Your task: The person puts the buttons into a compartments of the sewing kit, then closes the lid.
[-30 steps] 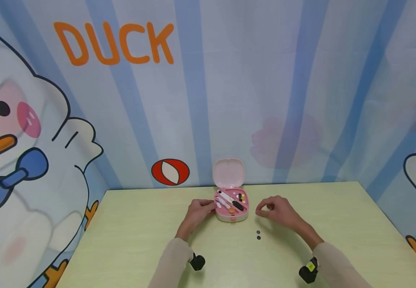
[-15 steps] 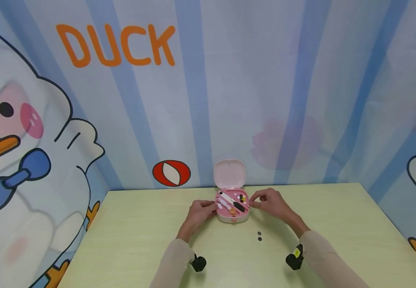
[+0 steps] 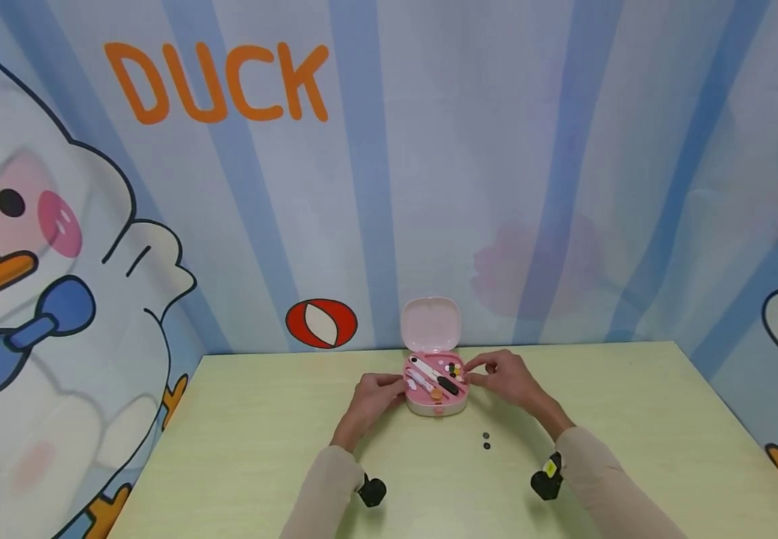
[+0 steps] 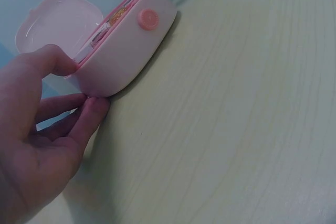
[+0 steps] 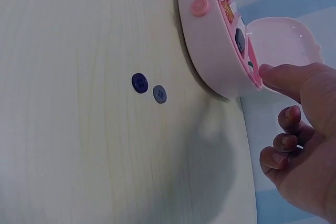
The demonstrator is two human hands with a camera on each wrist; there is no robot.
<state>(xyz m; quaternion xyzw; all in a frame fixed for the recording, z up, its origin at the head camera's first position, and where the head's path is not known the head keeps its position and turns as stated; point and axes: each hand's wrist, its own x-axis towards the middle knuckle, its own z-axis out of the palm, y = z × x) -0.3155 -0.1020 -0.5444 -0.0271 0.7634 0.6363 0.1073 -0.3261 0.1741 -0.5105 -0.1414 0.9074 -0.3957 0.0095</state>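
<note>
A pink sewing kit box (image 3: 436,408) stands on the table, its lid (image 3: 430,326) raised at the back. Inside lie white and black tools (image 3: 432,374), small coloured pieces (image 3: 454,370) and an orange piece (image 3: 436,394). My left hand (image 3: 370,404) grips the box's left end; in the left wrist view, one fingertip (image 4: 65,66) hooks over the rim while others press low on the side. My right hand (image 3: 510,382) holds the right corner, with a digit (image 5: 278,77) at the rim and three fingers curled below, clear of the box.
Two dark buttons, one navy (image 5: 139,83) and one greyer (image 5: 159,94), lie on the pale wooden table (image 3: 254,434) in front of the box's right side. A printed cloth backdrop (image 3: 429,187) rises right behind the table.
My right hand has moved left from beside the box onto its right corner. My left hand keeps its grip. The two buttons have stayed put.
</note>
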